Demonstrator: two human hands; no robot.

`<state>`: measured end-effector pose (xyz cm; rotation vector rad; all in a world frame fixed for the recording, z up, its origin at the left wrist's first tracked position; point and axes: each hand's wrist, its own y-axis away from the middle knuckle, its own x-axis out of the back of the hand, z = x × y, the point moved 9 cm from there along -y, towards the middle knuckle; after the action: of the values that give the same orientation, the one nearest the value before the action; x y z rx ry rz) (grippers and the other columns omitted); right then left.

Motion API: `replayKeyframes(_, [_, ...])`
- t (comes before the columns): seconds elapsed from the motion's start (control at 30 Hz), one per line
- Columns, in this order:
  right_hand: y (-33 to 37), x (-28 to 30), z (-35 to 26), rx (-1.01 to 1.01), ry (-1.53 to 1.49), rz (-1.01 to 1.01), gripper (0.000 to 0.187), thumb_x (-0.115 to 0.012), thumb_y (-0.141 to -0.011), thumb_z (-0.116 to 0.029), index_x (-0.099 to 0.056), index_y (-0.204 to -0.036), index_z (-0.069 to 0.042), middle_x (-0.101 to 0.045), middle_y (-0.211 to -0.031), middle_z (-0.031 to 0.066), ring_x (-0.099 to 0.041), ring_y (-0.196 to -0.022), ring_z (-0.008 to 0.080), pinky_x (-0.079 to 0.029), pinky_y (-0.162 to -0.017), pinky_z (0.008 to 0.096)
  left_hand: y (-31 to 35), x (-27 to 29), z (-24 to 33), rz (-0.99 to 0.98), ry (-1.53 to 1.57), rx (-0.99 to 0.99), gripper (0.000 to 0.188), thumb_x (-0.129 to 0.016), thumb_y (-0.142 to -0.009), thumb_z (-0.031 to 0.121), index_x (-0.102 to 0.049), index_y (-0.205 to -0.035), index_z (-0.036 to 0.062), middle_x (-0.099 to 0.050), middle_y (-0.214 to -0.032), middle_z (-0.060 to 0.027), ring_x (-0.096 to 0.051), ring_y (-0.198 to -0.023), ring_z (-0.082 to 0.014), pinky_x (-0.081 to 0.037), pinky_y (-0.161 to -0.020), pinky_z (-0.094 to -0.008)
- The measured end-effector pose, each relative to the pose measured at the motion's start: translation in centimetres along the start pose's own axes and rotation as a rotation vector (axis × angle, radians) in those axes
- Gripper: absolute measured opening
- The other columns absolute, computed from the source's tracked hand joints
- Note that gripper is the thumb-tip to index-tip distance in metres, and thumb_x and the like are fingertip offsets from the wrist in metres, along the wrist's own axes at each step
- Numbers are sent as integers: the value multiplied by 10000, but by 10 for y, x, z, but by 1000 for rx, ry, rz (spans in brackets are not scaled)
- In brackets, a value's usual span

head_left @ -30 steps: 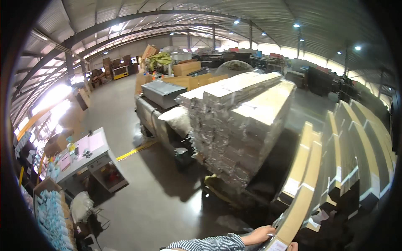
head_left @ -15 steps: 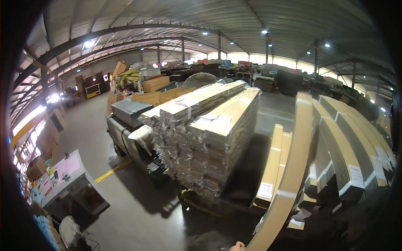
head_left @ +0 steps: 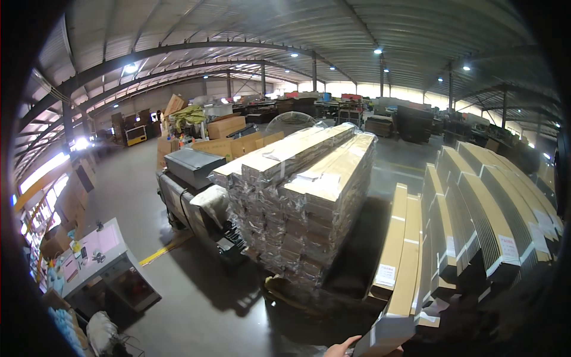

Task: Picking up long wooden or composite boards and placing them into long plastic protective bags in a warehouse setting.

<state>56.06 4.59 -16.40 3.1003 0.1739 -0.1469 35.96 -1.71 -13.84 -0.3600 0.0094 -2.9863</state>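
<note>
At the lower edge, my left hand [head_left: 341,347] rests against the left side of a long, narrow cardboard box's near end [head_left: 385,334]. Its thumb lies along the side, and its other fingers are mostly out of the picture. The box end looks grey in shade. A sliver of skin beneath its right corner appears to be my right hand [head_left: 395,352]; too little shows to read its fingers. Just beyond are long, narrow cardboard boxes [head_left: 389,247] lying side by side, one with a white label.
To the right stand rows of long packed cardboard pieces [head_left: 489,229] with white straps. A film-wrapped pallet stack [head_left: 297,202] fills the middle, beside a dark machine [head_left: 190,193] with a grey box on top. At left is a desk [head_left: 98,256] with small items.
The long box that rose upright along the right has tipped down, and its near end now faces me. My left hand stays beside it and shows more. The view has shifted slightly.
</note>
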Motion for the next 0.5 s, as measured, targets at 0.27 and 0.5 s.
replayKeyframes(0.27, [49, -26, -64, 179, -58, 111, 217, -560, -966, -124, -615, -1129, 9, -615, -1020, 60, -573, -910, 163, -476, -844, 310, 18, 43, 52, -30, 174, -188, 356, -561, -919, 114, -567, -1273, 78, -697, -842, -97, -670, -720, -282, -529, -694, -397])
replayKeyframes(0.5, [71, -132, -57, 279, 82, -63, 268, -615, -912, -181, -620, -1118, -10, -628, -1008, 55, -588, -921, 184, -490, -839, 335, 37, 107, 208, -555, 1263, -226, 121, -574, -980, 205, -522, -976, 96, -458, -573, 35, -419, -473, -48, -347, -490, -201])
